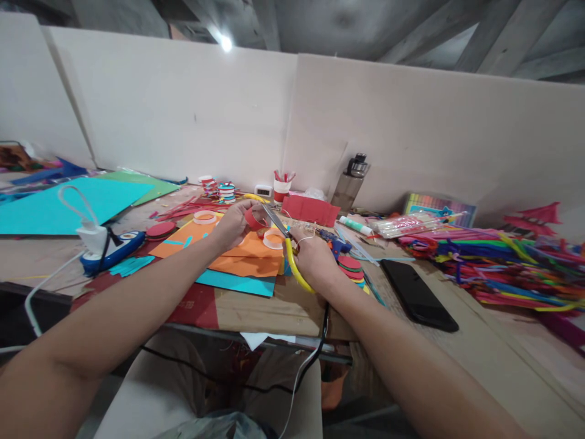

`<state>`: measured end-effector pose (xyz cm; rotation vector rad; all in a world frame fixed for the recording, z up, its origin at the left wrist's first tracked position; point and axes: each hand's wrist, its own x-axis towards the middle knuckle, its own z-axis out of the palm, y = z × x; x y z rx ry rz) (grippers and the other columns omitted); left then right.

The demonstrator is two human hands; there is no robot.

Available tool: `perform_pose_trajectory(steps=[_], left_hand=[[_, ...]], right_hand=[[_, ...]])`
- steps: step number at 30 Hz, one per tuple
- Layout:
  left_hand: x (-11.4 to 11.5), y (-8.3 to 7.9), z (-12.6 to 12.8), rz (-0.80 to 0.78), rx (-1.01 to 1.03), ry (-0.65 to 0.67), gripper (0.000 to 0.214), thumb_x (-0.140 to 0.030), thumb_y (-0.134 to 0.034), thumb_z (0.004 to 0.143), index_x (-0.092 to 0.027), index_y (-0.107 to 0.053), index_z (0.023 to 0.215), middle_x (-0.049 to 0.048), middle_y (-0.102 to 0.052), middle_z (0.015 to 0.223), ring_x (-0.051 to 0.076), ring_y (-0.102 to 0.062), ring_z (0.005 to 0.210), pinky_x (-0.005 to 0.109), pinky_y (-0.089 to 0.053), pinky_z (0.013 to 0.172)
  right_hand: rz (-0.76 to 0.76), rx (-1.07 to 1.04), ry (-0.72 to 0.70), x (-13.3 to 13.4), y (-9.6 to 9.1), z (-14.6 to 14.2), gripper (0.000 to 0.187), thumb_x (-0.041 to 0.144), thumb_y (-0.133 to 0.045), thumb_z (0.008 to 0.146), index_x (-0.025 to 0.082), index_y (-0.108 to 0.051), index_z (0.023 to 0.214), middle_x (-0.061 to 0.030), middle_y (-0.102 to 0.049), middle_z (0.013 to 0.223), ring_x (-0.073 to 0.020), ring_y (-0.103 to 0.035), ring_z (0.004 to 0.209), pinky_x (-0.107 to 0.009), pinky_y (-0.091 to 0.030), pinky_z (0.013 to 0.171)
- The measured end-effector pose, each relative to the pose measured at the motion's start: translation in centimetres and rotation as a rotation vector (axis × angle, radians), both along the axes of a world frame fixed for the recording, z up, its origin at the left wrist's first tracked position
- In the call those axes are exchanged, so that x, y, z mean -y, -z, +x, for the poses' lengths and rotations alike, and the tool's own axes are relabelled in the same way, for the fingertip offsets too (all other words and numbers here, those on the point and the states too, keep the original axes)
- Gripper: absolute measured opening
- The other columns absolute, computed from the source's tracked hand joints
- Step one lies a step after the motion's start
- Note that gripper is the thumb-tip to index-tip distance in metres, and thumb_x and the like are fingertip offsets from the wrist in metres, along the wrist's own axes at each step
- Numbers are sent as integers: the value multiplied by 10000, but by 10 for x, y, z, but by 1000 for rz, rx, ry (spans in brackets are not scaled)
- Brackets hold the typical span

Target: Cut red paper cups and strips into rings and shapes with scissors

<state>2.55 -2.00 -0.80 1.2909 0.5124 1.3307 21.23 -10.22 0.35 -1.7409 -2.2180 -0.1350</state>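
Observation:
My left hand (235, 225) is closed on a red paper ring (255, 218), holding it above the orange sheets. In my right hand (314, 259) is a pair of scissors with yellow handles (296, 268). Their metal blades (275, 219) point up and left, close beside the red ring; whether they touch it I cannot tell. Below the hands lie orange paper sheets (247, 265) over a turquoise sheet (242, 283). White paper rings (273, 239) rest on the orange paper. The fingertips of my right hand are partly hidden.
A black phone (418, 296) lies on cardboard to the right, near a heap of colourful pipe cleaners (498, 262). A water bottle (351, 182) and a cup of red strips (282, 186) stand behind. At left are a power strip (112, 250) and large turquoise card (68, 204).

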Motion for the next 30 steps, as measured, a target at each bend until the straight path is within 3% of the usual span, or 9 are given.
perform_pose_trajectory(steps=[6, 12, 16, 23, 30], left_hand=[[0, -1, 0, 20, 11, -18, 249, -283, -794, 679, -128, -602, 708, 10, -611, 709, 95, -590, 649, 215, -492, 617], [5, -2, 5, -18, -23, 35, 282, -276, -824, 622, -113, -639, 759, 8, -608, 662, 89, -551, 567, 221, -460, 562], [3, 3, 4, -9, -21, 73, 271, -278, -820, 646, -118, -643, 774, 8, -611, 663, 96, -562, 573, 229, -473, 579], [0, 6, 1, 17, -27, 82, 294, -304, -818, 668, -108, -667, 826, 37, -647, 727, 108, -594, 618, 234, -495, 612], [5, -2, 1, 50, -71, 105, 340, -372, -842, 635, -115, -623, 682, -5, -532, 568, 79, -489, 524, 211, -437, 526]], right_hand=[[9, -19, -10, -1, 3, 1, 333, 384, -429, 946, 240, -604, 1190, -79, -705, 904, -210, -626, 814, -268, -366, 667], [66, -78, -70, 1, 5, -1, 374, 444, -433, 951, 210, -588, 1198, -125, -630, 1119, -234, -601, 974, -296, -431, 814], [68, -88, -87, -2, 9, 0, 364, 407, -434, 952, 207, -576, 1221, -130, -616, 1137, -250, -583, 1028, -310, -435, 857], [51, -80, -81, -2, 7, 1, 327, 296, -442, 924, 199, -591, 1199, -116, -645, 1077, -240, -607, 965, -289, -432, 800], [54, -52, -64, 1, 3, 0, 300, 288, -441, 922, 202, -610, 1156, -113, -675, 1045, -236, -625, 943, -281, -412, 764]])
